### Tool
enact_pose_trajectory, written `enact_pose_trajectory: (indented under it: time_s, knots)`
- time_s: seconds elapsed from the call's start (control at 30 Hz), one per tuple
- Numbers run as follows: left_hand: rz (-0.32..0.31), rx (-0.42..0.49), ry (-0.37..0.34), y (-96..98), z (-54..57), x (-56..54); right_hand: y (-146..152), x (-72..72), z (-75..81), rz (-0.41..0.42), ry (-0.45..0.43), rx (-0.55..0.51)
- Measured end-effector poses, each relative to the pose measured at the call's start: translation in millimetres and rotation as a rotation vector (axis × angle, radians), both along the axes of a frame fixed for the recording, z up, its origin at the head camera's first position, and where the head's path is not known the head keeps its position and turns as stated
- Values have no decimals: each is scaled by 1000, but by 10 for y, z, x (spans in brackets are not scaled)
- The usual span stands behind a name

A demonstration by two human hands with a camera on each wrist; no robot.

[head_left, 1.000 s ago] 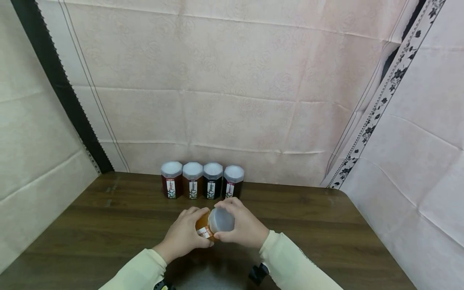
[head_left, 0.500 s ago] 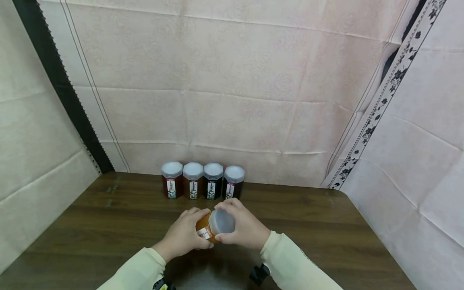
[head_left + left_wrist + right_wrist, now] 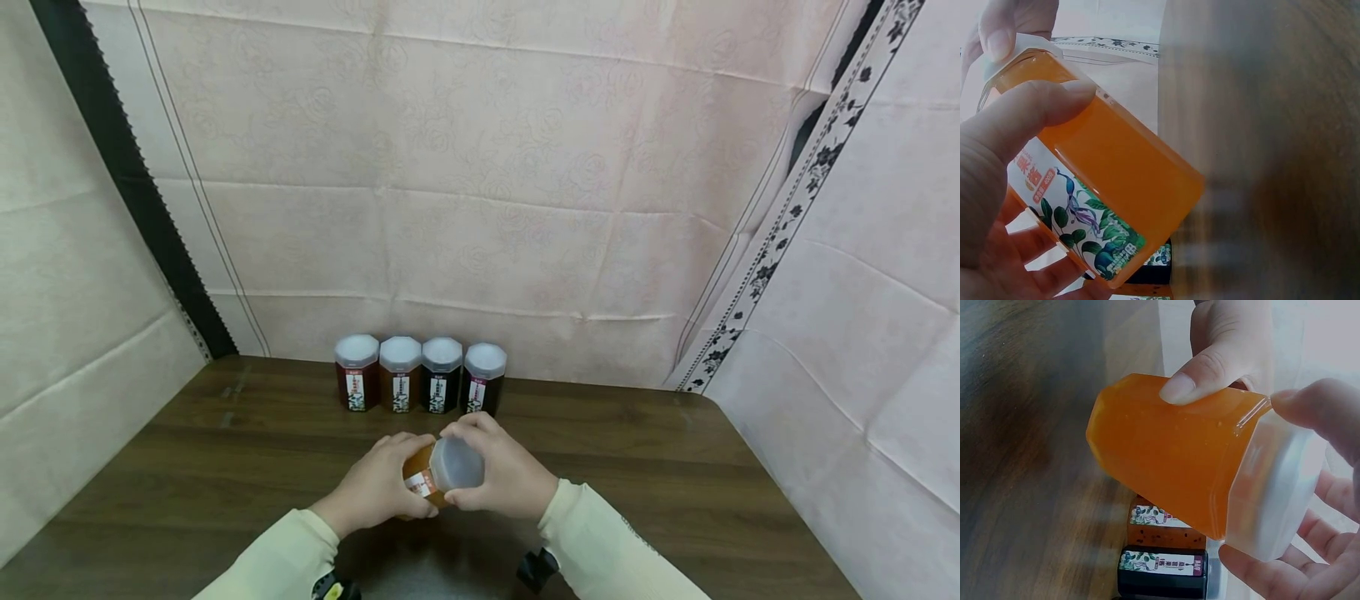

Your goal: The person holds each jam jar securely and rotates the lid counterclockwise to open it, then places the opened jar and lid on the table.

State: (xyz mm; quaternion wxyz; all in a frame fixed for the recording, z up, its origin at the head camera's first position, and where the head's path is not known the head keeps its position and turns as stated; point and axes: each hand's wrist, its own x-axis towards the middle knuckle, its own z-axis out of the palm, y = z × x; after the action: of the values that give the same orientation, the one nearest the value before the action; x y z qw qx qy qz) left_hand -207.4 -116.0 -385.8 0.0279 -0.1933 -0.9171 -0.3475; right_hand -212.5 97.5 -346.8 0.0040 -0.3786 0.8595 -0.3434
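An orange-filled jar (image 3: 1129, 162) with a leafy printed label is held tilted above the table, its frosted white lid (image 3: 1275, 484) toward the right. My left hand (image 3: 378, 483) grips the jar's body, thumb along one flat side and fingers around the label side. With thumb and fingers spread around the lid, my right hand (image 3: 506, 471) grips it at the edge. The lid sits on the jar's mouth. In the right wrist view, the left thumb (image 3: 1188, 384) presses on the orange side.
Several dark jars with white lids stand in a row at the table's back edge, among them a reddish jar (image 3: 357, 387) at the left end and a dark purple jar (image 3: 482, 392) at the right. Behind them hangs a pale cloth (image 3: 480, 183). The brown wooden table (image 3: 225, 467) spreads around.
Both hands keep their hold on the jar and lid. The jar has tipped slightly and shifted a little down and to the left.
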Motion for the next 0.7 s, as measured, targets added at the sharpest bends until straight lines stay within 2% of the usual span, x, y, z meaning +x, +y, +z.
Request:
enact_pose_trajectory:
  time_s: [0.27, 0.33, 0.4, 0.5, 0.57, 0.7]
  knots:
    - [-44, 10, -13, -20, 2, -30, 10, 14, 5, 9, 20, -2]
    - [-55, 38, -30, -51, -20, -44, 34, 24, 45, 14, -2, -47]
    - [-25, 59, -46, -111, -55, -49, 93, 40, 134, 9, 2, -123]
    - [72, 96, -54, -221, -97, -35, 228, 60, 331, -15, 35, -238]
    - [123, 113, -42, -274, -104, -31, 324, 66, 454, -42, 75, -273]
    - [121, 151, -20, -258, -88, -57, 442, 61, 556, -83, 53, -298]
